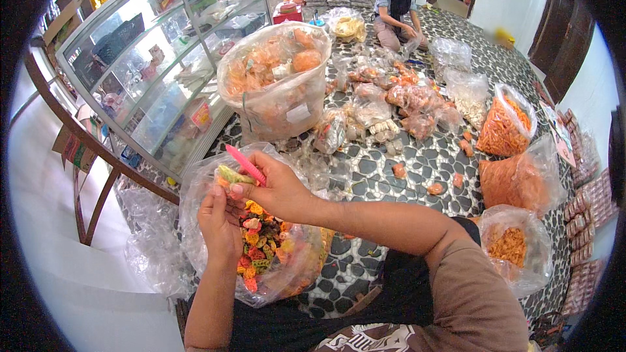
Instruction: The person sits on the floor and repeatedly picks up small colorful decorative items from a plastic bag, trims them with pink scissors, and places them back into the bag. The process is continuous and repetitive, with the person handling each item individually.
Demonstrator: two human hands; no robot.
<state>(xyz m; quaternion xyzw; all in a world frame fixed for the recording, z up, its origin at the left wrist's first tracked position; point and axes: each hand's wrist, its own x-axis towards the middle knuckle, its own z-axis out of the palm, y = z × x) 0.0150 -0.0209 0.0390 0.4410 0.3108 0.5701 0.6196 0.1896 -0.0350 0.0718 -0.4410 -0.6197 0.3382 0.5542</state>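
Pinching a small filled packet (229, 175) between left hand (220, 221) and right hand (277, 186), fingers pressed together on it, directly above the open clear bag of multicoloured crackers (264, 248). Right fingers also clamped on a pink stick (246, 165). Beyond that bag, a larger sack of orange snacks (277, 78); further back, a seated person (398, 6).

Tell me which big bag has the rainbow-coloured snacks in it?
The clear bag right under the person's hands, nearest the camera. Its snacks are red, yellow and green mixed; the other big bags hold only orange or pale ones.
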